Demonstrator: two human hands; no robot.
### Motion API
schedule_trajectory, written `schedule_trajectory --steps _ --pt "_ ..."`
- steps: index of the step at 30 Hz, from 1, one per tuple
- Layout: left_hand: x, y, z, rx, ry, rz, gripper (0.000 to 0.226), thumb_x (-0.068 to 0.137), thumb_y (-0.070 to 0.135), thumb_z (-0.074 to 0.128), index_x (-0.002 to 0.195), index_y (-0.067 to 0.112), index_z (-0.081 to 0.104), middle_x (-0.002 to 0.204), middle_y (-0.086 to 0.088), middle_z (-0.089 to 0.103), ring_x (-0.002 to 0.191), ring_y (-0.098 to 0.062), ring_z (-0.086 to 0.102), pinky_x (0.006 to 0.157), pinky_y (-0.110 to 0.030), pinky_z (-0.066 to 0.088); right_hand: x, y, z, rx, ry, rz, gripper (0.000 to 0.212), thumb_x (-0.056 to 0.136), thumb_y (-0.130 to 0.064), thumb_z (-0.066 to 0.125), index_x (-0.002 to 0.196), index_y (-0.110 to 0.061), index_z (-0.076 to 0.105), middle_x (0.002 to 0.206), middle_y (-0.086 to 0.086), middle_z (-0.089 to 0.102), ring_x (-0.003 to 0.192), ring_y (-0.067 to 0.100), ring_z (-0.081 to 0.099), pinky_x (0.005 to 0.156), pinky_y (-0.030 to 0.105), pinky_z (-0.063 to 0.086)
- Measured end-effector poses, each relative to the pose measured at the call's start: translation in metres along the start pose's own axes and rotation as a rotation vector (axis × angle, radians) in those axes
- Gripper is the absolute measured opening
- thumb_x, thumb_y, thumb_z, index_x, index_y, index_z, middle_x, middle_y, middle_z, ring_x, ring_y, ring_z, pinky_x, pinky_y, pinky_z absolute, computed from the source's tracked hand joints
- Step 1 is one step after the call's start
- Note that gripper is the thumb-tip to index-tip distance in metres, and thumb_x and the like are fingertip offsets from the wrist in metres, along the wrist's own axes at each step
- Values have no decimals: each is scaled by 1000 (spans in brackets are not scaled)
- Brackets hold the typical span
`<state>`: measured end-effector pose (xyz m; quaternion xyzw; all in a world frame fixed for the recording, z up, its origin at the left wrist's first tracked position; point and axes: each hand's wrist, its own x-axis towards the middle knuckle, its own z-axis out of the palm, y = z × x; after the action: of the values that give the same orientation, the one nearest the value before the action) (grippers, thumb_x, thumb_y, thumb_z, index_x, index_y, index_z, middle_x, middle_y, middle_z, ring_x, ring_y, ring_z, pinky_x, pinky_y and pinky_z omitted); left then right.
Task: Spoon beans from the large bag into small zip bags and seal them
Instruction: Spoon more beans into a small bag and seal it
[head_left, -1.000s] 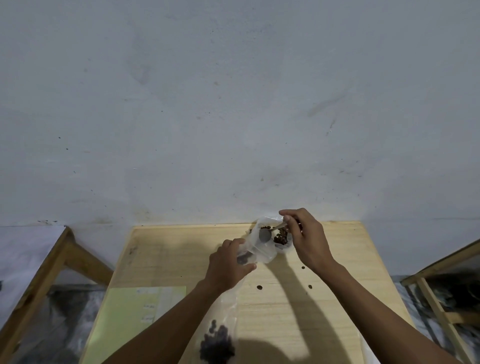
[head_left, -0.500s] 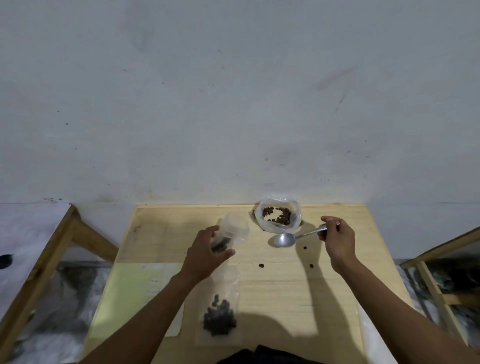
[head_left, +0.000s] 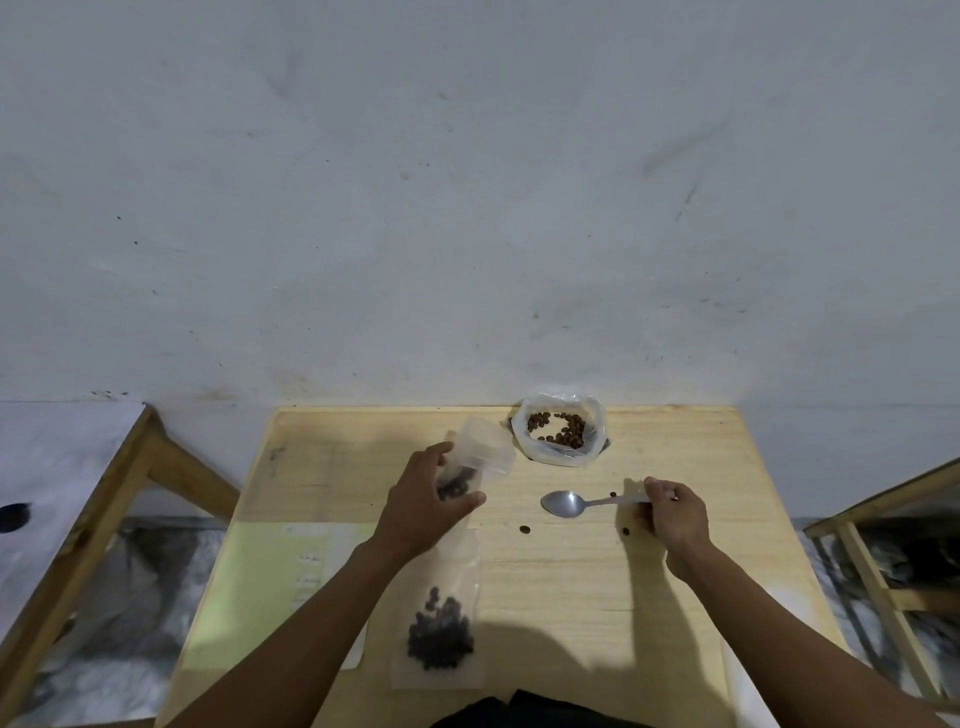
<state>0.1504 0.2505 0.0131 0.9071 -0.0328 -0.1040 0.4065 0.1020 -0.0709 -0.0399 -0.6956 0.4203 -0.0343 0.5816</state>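
My left hand (head_left: 428, 501) grips a small clear zip bag (head_left: 480, 452) with a few dark beans in its bottom, held upright above the wooden table (head_left: 571, 582). The large open bag (head_left: 561, 434) of brown beans stands at the table's far edge, to the right of that small bag. My right hand (head_left: 672, 514) pinches the handle of a metal spoon (head_left: 569, 503) whose empty bowl lies on or just above the table, in front of the large bag. A second small zip bag (head_left: 441, 631) holding a dark heap of beans lies flat near me.
Three loose beans (head_left: 524, 529) lie on the wood around the spoon. A pale green sheet with a white paper (head_left: 249, 587) covers the table's left side. Wooden frames stand at the left (head_left: 78, 545) and right (head_left: 872, 571). A grey wall rises behind.
My right hand drew the spoon out of the small bag and lowered it to the table on the right. My left hand carried the small bag leftward, away from the large bag.
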Motion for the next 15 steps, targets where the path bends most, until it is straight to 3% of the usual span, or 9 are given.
schedule_trajectory --steps 3,7,9,11,13,15 --pt "0 6 1 21 4 25 81 68 56 77 136 29 42 126 4 51 107 -15 55 94 -44 53 6 8 -9 -291 -37 -13 41 99 -43 49 114 -7 61 95 15 69 87 35 64 79 41 52" --pt "3 14 1 45 13 63 82 66 58 77 135 31 41 124 5 51 106 -13 56 92 -44 53 2 -1 -19 -510 -98 -103 47 100 -47 43 125 -10 56 121 18 64 109 37 59 81 35 41" --pt "5 21 3 50 17 74 83 66 56 78 136 31 41 125 4 52 107 -13 56 93 -43 52 -8 -19 -15 -442 -127 -149 43 99 -45 48 120 -10 60 109 14 68 96 31 62 78 35 46" --pt "7 29 5 69 24 98 85 66 57 79 137 32 39 128 5 51 112 -13 55 96 -44 49 -28 -48 -6 -261 -291 -161 33 97 -41 56 113 -14 65 94 9 67 76 20 61 65 28 50" --pt "9 39 7 100 27 129 87 66 58 79 138 30 39 129 4 51 114 -16 55 96 -44 48 -48 -75 5 -139 -506 -188 30 92 -42 62 115 -22 66 102 5 69 81 15 65 65 22 50" --pt "11 49 9 124 24 169 90 65 58 80 139 27 40 128 2 51 113 -18 55 95 -43 48 -63 -94 19 -122 -632 -266 37 88 -43 68 121 -27 65 107 -3 70 95 11 67 77 24 53"
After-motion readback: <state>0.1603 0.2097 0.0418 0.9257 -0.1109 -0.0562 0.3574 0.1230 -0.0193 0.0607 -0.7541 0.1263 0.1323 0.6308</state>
